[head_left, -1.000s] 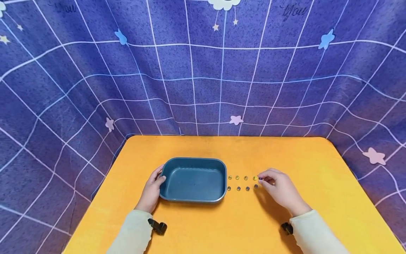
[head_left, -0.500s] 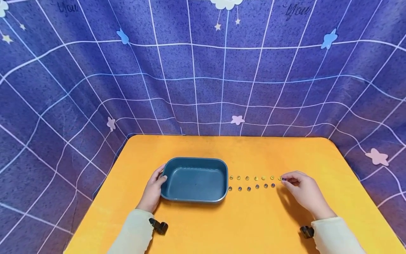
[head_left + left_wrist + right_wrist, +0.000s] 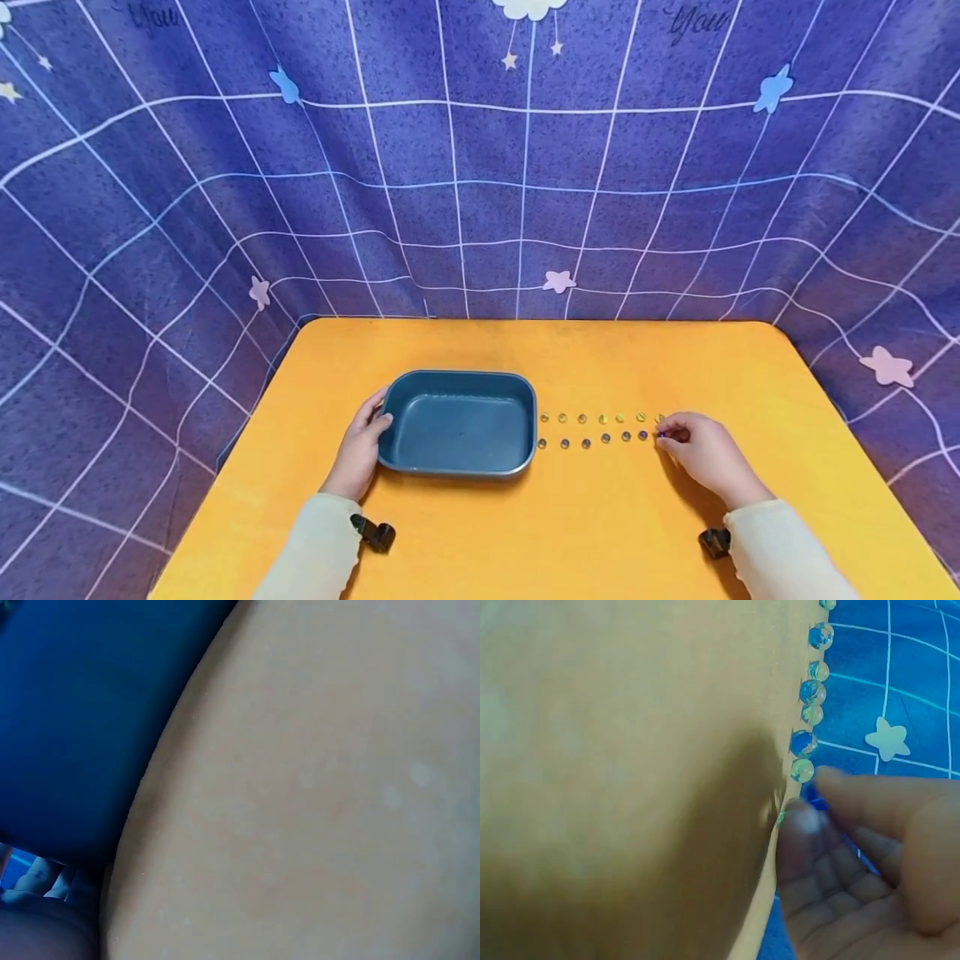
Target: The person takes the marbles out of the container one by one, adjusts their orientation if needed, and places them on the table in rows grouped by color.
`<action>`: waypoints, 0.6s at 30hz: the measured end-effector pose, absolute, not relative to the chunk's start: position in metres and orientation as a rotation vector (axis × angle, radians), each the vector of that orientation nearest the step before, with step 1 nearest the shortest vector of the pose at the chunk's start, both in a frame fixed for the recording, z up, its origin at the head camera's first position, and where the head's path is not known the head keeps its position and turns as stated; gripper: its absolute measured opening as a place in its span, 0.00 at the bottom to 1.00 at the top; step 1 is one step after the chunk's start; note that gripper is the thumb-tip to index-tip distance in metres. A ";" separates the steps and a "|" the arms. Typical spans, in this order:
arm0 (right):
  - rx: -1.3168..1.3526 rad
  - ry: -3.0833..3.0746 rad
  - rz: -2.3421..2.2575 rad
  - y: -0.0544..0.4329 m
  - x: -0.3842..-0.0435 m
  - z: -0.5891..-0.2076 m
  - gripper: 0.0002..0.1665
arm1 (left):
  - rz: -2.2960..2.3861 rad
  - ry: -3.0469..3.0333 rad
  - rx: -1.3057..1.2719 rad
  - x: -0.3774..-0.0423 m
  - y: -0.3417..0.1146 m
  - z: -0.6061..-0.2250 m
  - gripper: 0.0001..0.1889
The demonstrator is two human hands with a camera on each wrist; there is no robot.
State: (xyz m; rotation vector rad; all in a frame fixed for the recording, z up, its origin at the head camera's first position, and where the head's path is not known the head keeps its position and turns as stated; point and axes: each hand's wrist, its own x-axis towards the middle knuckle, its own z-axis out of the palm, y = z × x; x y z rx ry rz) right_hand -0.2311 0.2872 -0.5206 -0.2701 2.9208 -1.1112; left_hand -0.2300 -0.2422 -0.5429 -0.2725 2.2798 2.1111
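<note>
My left hand (image 3: 360, 446) grips the left end of a dark blue-green rectangular bin (image 3: 457, 475), thumb over the rim. In the left wrist view, the bin's wall (image 3: 97, 712) fills the upper left. To the bin's right, glass marbles stand in two rows: yellowish marbles (image 3: 603, 419) at the back and bluish-purple marbles (image 3: 606, 438) in front. At the right end of the rows, my right hand (image 3: 708, 454) pinches a dark blue marble (image 3: 814, 797) between thumb and fingertips. It is partly hidden by the fingers. The last yellowish marble (image 3: 660, 418) sits just behind the fingertips.
An orange-yellow table (image 3: 480, 550) lies under everything. Behind it and at both sides hangs a purple-blue curtain (image 3: 487, 217) with a grid and stars. The bin's inside shows its bare floor.
My right hand moved right along the rows, bringing more marbles into sight. Over the last half second it came slightly nearer, to the front row's end. The left hand and bin stayed put.
</note>
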 end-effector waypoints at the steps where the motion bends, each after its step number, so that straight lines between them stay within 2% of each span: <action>1: -0.262 2.915 -1.097 0.288 -0.232 -0.522 0.05 | 2.115 2.273 -0.276 -0.230 -0.243 -0.543 0.27; 18: -0.213 2.972 -1.049 0.291 -0.239 -0.538 0.05 | 2.100 2.268 -0.286 -0.231 -0.244 -0.543 0.27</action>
